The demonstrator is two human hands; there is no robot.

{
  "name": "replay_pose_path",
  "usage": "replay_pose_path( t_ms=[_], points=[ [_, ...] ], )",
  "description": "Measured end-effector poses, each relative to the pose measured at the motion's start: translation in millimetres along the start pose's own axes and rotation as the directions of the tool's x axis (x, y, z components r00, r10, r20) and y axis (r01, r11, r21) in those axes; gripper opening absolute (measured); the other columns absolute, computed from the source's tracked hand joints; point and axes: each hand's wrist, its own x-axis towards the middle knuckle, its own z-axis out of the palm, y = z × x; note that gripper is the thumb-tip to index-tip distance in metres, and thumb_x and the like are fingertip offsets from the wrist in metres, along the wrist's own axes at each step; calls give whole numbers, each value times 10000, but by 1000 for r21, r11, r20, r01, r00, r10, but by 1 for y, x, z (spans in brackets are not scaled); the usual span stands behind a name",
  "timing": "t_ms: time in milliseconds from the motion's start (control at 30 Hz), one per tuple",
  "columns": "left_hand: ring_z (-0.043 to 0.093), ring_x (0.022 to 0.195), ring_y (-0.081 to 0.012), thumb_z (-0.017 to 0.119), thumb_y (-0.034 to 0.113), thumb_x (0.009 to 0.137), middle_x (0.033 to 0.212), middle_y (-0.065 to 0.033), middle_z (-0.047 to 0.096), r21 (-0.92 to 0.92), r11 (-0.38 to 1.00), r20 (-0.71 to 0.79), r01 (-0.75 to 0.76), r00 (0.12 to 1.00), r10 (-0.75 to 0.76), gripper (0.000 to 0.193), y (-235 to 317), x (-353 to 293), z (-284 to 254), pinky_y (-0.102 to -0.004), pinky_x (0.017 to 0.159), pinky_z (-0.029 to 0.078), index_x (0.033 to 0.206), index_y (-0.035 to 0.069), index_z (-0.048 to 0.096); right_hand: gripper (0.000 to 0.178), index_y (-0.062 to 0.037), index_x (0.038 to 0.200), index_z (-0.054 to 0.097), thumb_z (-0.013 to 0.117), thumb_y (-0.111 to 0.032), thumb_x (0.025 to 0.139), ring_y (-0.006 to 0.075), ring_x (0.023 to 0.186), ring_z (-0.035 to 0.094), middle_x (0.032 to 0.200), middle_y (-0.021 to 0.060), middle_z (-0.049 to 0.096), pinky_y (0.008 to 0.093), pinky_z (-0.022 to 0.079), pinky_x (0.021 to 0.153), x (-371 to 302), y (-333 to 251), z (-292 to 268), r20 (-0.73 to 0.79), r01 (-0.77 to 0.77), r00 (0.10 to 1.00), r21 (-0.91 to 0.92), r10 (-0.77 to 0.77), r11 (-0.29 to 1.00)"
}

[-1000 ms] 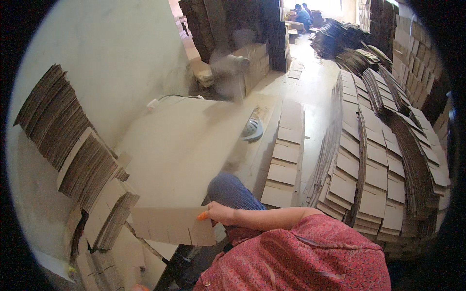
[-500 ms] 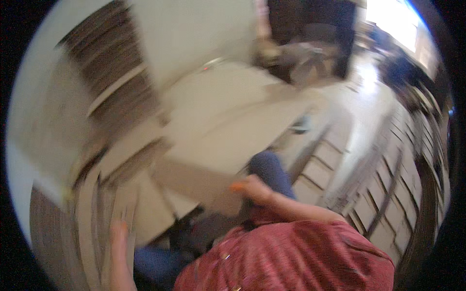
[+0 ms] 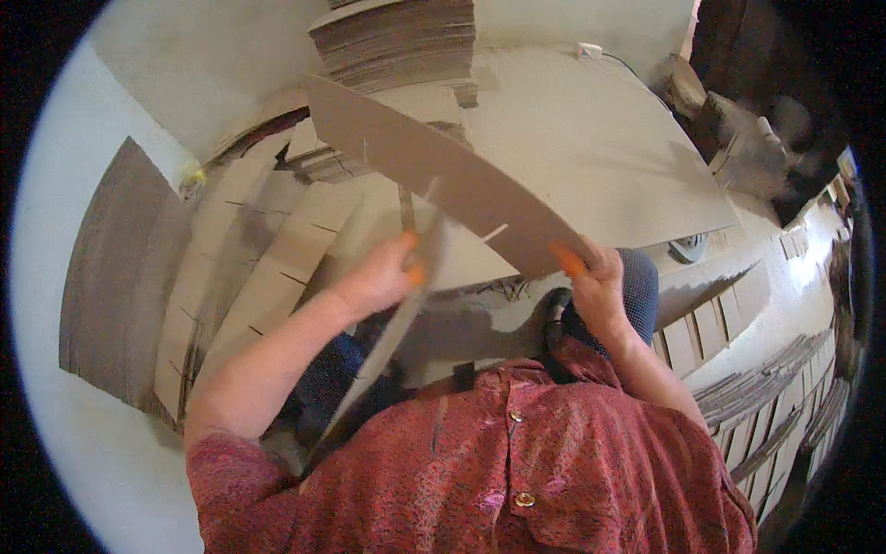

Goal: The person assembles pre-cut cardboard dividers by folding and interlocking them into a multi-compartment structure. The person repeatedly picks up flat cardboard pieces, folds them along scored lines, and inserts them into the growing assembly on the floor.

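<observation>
My left hand is closed on a slotted cardboard strip, which appears nearly edge-on and slants down toward my lap. Another long cardboard strip, with short slots cut along it, is gripped near its right end by my right hand. This strip stretches up and left over the board in front of me, crossing close to the upper end of the first one. I cannot tell whether the two touch. Orange coverings show on fingers of both hands. Slotted cardboard strips lie in a pile beside my left arm.
A large pale board spreads ahead, with a tall cardboard stack behind it and a white corded device at its far edge. More stacked cardboard leans at far left. Slotted cardboard grids stand on the floor at right.
The view has swung left and sharpened. Both hands have come up in front of my body, each now holding a strip. Earlier, my left hand was low by the strip pile and my right over my knee.
</observation>
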Motion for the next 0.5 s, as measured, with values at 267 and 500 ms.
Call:
replay_pose_path(
  t_ms=[267, 500],
  points=[
    [581, 819, -375, 520, 81, 801, 880, -241, 594, 41, 988, 104, 147, 983, -150, 313, 33, -3, 13, -410, 699, 457, 1094, -26, 495, 140, 31, 902, 629, 585, -88, 842, 55, 713, 535, 752, 20, 651, 250, 455, 615, 12, -14, -24, 5, 6, 1000, 117, -6, 993],
    [592, 649, -401, 502, 27, 761, 682, -197, 606, 314, 942, 95, -117, 991, 91, 328, 42, -5, 40, -427, 562, 479, 1086, -13, 500, 94, -4, 861, 624, 598, -71, 801, 182, 574, 576, 722, 216, 586, 311, 450, 558, 14, -15, -33, 96, 53, 995, -189, -35, 981]
  ],
)
